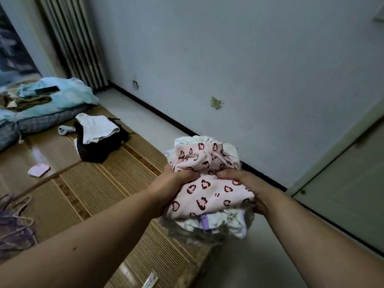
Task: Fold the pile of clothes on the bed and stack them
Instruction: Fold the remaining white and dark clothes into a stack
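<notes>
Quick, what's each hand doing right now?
Left hand: grips the left side of the stack of folded clothes, thumb on top.
Right hand: grips its right side, thumb on top.

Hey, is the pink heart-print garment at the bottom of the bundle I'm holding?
No, the pink heart-print garment lies on top, with the white floral pieces beneath it.

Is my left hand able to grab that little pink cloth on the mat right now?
Probably not yet. The left hand grips the stack of folded clothes together with the right hand, so it is full. The mat between it and the little pink cloth looks bare; set the stack down first.
</notes>
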